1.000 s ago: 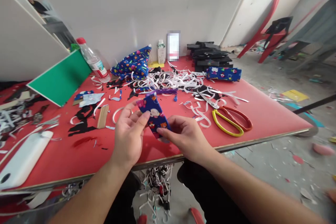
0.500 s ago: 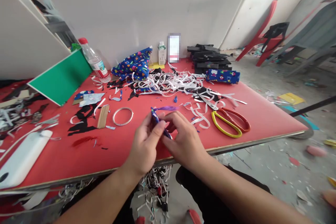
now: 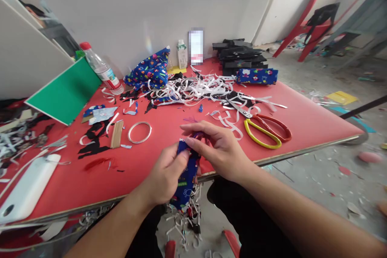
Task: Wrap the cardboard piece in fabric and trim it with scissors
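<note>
My left hand (image 3: 168, 171) grips a blue piece of patterned cloth (image 3: 183, 189), its thumb pressed on the upper part. The piece hangs down past the front edge of the red table. At its top end my right hand (image 3: 219, 145) is closed around some purple threads (image 3: 198, 134), mostly hidden behind the fingers. Scissors (image 3: 262, 129) with one yellow and one red handle lie to the right of my hands. A roll of tape (image 3: 139, 123), seen as a pale ring, lies to the left.
White strip offcuts (image 3: 199, 88) are heaped across the middle of the red table (image 3: 145, 165). Behind them are a bundle of blue cloth (image 3: 151, 70), a plastic bottle (image 3: 104, 70), a phone (image 3: 196, 46) and stacked black pieces (image 3: 238, 54). A green board (image 3: 65, 90) leans at left.
The blue cloth has swung from nearly edge-on to hanging lengthwise below my left hand. My right hand has shifted up to its top end and the purple threads. The view has tilted slightly.
</note>
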Demonstrator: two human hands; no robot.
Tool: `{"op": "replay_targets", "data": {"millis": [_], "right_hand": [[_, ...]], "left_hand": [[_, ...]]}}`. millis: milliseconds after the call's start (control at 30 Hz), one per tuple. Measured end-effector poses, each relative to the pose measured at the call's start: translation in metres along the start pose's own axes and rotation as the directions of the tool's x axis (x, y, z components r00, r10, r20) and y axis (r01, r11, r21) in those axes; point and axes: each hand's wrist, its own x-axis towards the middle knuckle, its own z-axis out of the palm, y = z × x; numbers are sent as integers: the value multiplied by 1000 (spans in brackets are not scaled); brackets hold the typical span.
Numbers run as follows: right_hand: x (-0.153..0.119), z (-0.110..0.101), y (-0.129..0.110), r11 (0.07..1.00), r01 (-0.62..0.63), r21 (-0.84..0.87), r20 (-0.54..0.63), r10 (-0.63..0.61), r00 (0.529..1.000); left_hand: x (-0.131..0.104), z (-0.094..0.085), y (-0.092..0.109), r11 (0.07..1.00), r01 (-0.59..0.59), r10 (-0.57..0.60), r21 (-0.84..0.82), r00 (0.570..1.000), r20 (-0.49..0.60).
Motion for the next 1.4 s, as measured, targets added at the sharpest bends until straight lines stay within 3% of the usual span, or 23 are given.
{"op": "replay_targets", "data": {"millis": [133,267,367,500,533,600,667,700,733,767,833,933,1033,1100,1200,1300,1400], "right_hand": [[1,-6,-2,997,28,-69,57,-24,998],[0,-1,0,989,-150,6,14,150,989],[0,5,1,970,-242,36,-36,243,969],[3,6,6,921,-386,53,5,387,922],[4,5,7,940,-339,38,-35,340,940],[5,1,10,989,-137,-62,-211,121,970],[4,-2,11,970,17,-241,-388,-112,915],[2,-3,11,948,19,-316,-428,-160,890],[0,-2,9,933,-21,-359,-427,-144,893],[-2,0,8,931,-73,-358,-382,-75,921],[-6,8,4,963,-167,-213,-167,132,977],[-10,22,3,929,-315,194,138,292,946],[-8,31,9,849,-378,369,186,331,925],[-5,33,15,916,-296,271,104,278,955],[0,30,17,989,-138,-56,-39,136,990],[5,18,6,929,-136,-343,-19,137,990],[8,-17,-14,776,-172,-607,21,231,973]], "left_hand": [[5,2,1,984,-39,35,173,999,26],[7,5,1,960,-49,34,276,998,59],[7,8,-1,979,9,-19,202,999,50],[11,11,-4,995,92,-89,-41,993,72],[12,11,-4,989,104,-99,-105,994,50],[15,8,-2,971,112,-125,-212,991,-46],[17,4,1,953,83,-138,-292,975,-172],[17,2,2,947,53,-131,-316,964,-231],[17,1,3,944,12,-112,-329,952,-285],[17,0,4,942,-35,-82,-333,941,-330],[17,2,3,936,-134,3,-327,928,-372],[17,10,0,912,-230,108,-339,934,-342],[19,15,-2,881,-299,148,-366,910,-388],[20,15,-2,873,-308,142,-379,903,-406],[20,8,-3,916,-251,151,-314,939,-309],[20,0,-7,977,-177,150,-115,967,-206],[21,-4,-8,993,-20,0,-112,984,-180]]}}
